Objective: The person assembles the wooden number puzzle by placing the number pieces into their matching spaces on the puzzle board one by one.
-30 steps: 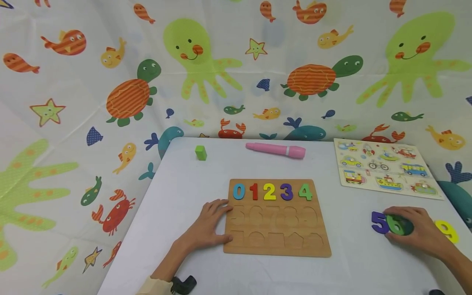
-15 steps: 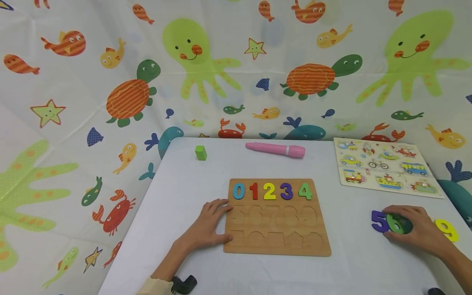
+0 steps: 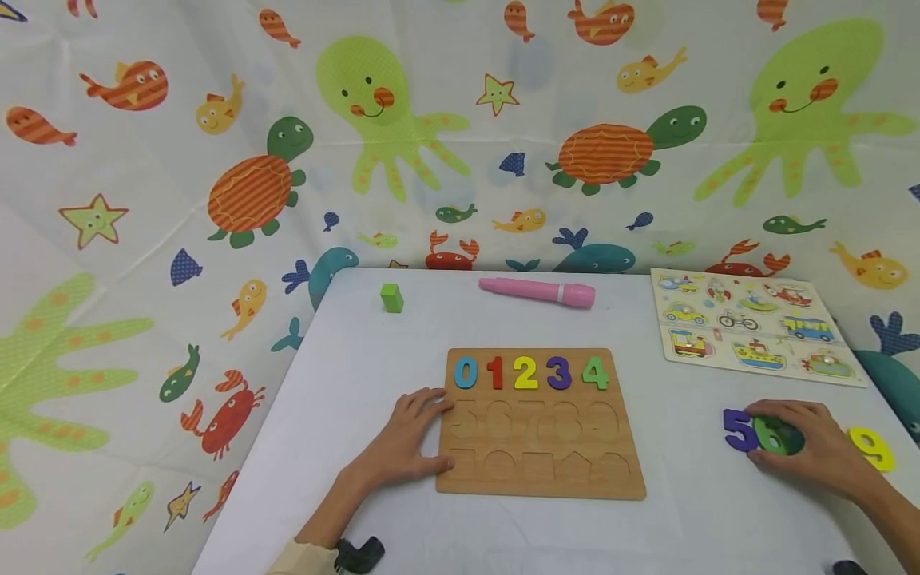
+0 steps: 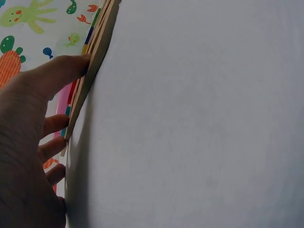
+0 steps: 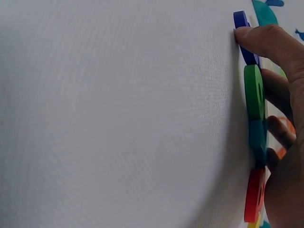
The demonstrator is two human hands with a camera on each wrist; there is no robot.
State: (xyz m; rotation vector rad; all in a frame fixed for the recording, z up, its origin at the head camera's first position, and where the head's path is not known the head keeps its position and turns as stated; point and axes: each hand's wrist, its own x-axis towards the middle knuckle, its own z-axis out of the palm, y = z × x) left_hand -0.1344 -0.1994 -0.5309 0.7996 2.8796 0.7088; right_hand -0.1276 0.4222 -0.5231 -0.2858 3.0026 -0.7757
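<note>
My left hand (image 3: 406, 443) rests at the left edge of a wooden number board (image 3: 535, 487), fingertips and thumb touching its rim. In the board's top row sit the numbers 0 to 4; the two lower rows of recesses are bare. To the right, my right hand (image 3: 822, 447) arches over a line of loose number pieces. Its thumb and forefinger pinch the purple number 5 (image 3: 738, 431) from both sides, close to the tabletop. A green 6 (image 3: 769, 438) lies beneath the palm, beside the 5. Teal (image 5: 257, 142) and red (image 5: 255, 194) pieces are mostly hidden from the head view.
A yellow 9 (image 3: 871, 449) lies right of my right hand. Behind it is a vehicle picture puzzle (image 3: 747, 363). A pink marker-like stick (image 3: 535, 291) and a small green block (image 3: 391, 298) lie near the table's back edge, before a printed sea-animal cloth (image 3: 446, 64).
</note>
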